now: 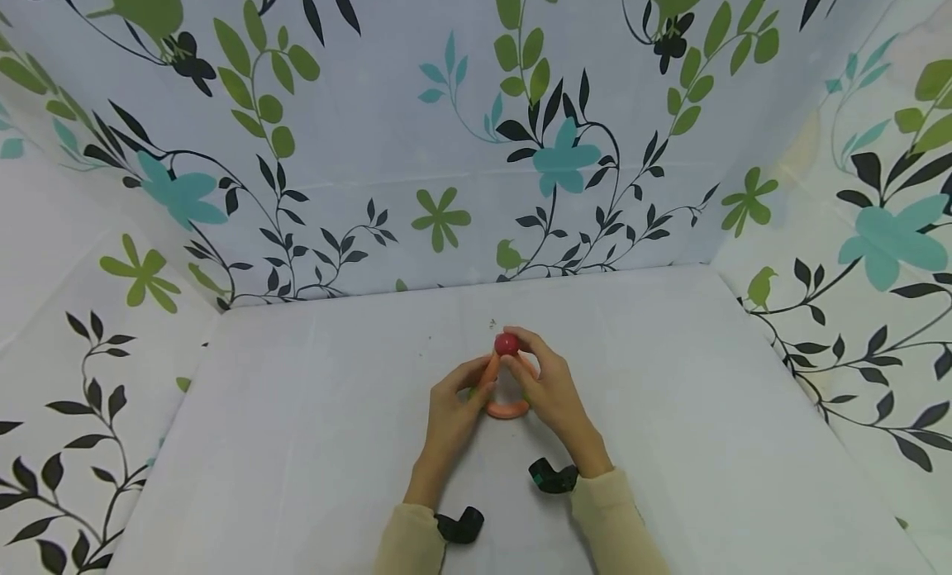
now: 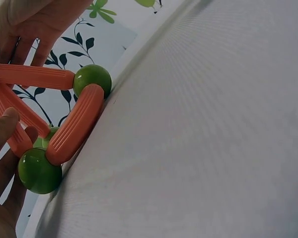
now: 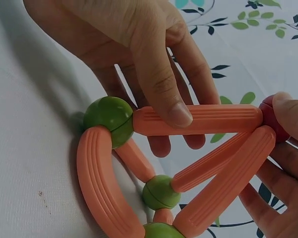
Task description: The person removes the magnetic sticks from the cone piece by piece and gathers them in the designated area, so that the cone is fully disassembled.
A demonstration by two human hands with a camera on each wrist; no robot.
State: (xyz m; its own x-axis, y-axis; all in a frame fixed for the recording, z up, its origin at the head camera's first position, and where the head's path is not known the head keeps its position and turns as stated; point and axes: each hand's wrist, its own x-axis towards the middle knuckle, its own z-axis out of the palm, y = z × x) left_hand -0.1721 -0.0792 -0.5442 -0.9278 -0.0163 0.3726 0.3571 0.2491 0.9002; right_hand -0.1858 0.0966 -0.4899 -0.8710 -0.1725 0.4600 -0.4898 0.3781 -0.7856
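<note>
A pyramid-shaped toy frame of ribbed orange rods [image 2: 77, 124] and balls stands on the white table between both hands. Its base has curved rods [image 3: 100, 181] joined by green balls [image 2: 39, 171]. Straight orange rods [image 3: 203, 119] lean up to a single red ball [image 1: 506, 344] at the top. My left hand [image 1: 454, 401] pinches one straight rod on the left side, its thumb lying along the rod. At the peak, my right hand [image 1: 552, 389] grips the red ball between thumb and fingers.
White cloth covers the table [image 1: 312, 443]. Behind and at the sides rises a leaf-patterned cloth [image 1: 357, 145]. A black wrist camera [image 1: 461, 525] sits by the left sleeve, and another black camera [image 1: 553, 476] by the right.
</note>
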